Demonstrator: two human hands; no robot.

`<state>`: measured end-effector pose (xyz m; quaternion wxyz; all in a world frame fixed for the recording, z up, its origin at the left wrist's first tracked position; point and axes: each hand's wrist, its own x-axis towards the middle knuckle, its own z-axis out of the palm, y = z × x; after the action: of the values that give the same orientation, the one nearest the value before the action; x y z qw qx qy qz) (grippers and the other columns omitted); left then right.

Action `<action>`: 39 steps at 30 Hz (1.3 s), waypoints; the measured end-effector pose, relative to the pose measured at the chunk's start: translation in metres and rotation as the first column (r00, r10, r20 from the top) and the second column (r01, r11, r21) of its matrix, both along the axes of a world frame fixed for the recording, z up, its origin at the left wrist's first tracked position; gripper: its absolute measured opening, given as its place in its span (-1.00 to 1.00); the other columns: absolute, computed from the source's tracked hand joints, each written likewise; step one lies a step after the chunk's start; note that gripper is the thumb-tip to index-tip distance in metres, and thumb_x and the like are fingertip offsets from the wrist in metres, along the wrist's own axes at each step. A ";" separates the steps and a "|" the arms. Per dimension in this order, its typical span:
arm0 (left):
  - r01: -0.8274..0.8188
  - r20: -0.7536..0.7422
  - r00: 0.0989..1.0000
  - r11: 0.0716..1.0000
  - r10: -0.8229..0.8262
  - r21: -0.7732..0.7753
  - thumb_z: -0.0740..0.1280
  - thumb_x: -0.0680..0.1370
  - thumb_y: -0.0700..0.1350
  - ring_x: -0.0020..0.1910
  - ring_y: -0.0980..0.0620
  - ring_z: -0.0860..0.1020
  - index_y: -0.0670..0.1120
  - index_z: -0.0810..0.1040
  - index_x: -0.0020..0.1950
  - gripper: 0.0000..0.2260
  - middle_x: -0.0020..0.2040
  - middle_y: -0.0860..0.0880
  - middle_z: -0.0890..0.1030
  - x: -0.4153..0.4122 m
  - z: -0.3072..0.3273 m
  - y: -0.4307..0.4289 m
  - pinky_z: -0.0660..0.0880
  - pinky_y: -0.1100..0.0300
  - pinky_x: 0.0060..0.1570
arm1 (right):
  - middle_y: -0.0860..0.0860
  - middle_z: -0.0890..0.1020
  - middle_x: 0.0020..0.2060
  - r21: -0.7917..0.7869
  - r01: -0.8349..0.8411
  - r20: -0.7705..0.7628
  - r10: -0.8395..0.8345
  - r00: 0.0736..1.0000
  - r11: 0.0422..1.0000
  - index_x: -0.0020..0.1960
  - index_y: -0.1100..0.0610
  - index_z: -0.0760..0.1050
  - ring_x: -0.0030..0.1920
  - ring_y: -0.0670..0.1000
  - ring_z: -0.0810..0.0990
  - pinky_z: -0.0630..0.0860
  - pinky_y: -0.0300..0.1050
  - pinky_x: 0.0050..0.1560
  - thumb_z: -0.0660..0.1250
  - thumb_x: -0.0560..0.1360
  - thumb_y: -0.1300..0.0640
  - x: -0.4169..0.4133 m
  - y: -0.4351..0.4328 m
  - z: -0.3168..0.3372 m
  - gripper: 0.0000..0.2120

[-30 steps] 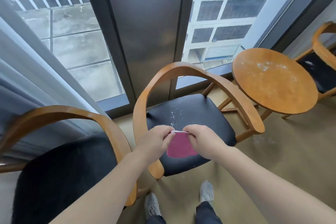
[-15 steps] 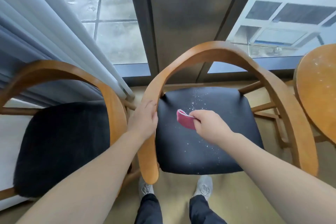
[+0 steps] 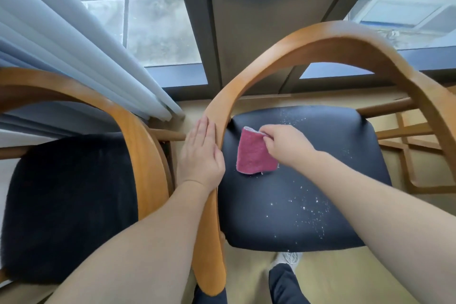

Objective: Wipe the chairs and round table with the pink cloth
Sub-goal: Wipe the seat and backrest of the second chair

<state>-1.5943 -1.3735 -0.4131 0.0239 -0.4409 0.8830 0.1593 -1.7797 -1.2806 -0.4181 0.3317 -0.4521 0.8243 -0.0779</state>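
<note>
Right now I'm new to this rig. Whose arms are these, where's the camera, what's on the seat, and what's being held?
There is no robot here. A person wears one wide-angle camera on the head, looking down at their own bare arms, and the current picture is that head view. The left hand rests flat on the wooden armrest of the middle chair. The right hand pinches the pink cloth by its top edge, over the chair's black seat, which is scattered with white specks. A second chair stands to the left, by a curtain.

Two chairs point(image 3: 296, 205) point(image 3: 69, 205), one cloth point(image 3: 254, 153) (pink)
</note>
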 end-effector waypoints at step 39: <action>0.039 -0.118 0.992 0.994 -0.051 -0.105 -0.01 0.59 0.04 0.50 0.05 0.14 -0.03 0.28 0.50 -0.52 0.50 0.03 0.24 0.004 -0.025 -0.002 0.15 -0.01 0.41 | -0.05 -0.12 0.58 0.000 -0.081 -0.205 0.079 0.976 0.997 0.59 0.08 -0.23 0.56 0.11 -0.23 -0.27 0.16 0.51 -0.16 0.63 -0.02 0.067 -0.045 -0.191 -0.43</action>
<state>-1.5904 -1.3754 -0.4381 -0.0485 -0.4110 0.8996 0.1395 -1.7123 -1.3255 -0.6087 0.2461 -0.4920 0.8348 -0.0210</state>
